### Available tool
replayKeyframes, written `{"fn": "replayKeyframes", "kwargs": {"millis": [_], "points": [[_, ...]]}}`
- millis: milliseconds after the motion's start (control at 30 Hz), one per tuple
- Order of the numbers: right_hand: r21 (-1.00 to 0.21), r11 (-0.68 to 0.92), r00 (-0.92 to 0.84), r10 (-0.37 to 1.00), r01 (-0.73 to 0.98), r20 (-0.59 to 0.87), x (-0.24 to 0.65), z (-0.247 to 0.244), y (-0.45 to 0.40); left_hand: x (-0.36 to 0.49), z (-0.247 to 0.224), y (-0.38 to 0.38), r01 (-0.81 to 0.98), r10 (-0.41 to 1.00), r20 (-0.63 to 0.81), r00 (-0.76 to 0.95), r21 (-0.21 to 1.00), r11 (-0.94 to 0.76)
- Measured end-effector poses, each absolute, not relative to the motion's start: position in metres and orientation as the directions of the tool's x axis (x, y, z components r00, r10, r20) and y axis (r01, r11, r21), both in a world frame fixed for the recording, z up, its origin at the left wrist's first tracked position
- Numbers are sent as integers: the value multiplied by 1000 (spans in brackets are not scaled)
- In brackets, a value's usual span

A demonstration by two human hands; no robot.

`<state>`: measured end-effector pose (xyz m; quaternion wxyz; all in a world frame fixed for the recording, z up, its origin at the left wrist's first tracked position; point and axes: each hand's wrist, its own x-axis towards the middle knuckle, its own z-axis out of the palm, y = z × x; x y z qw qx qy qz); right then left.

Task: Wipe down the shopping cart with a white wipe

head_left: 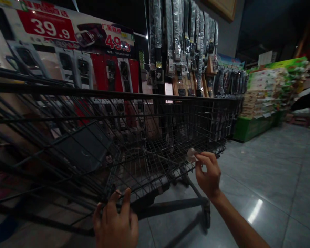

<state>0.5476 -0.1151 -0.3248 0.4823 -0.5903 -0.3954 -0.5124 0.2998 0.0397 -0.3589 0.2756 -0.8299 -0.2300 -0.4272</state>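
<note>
A black wire shopping cart (150,98) stretches across the view. My right hand (209,174) is beside the cart's lower right side, thumb and fingers pinched on a small whitish piece (192,155), which looks thin and crumpled. Low at the centre left, my left hand (116,220) rests against the cart's lower wires, fingers apart and bent over them; nothing shows in its grip. A dark flat panel (84,146) lies tilted at the left part of the cart.
Behind the cart, packaged belts (178,34) hang from a rack beside boxed goods (84,70) under price signs (49,27). A green display stand (253,127) with stacked packets is at the right. A cart wheel (206,215) stands on the grey tiled floor (271,172).
</note>
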Motion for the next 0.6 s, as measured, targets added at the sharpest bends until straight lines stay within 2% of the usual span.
{"fn": "replayKeyframes", "kwargs": {"millis": [100,167,300,467,600], "points": [[-272,-260,227,-190,926,955,553,-311,-119,300,-362,39,603,140,843,520,-246,-759],[-334,-259,280,-223,907,934,552,-308,-117,301,-364,37,600,142,845,516,-238,-764],[-312,-266,291,-116,912,950,548,-319,-110,302,-363,32,621,155,851,501,-229,-750],[-297,-327,280,-97,897,955,547,-330,-115,304,-361,29,648,195,856,479,-194,-737],[-355,-219,349,-68,909,935,532,-332,-115,304,-363,28,658,240,844,480,-165,-735]]}}
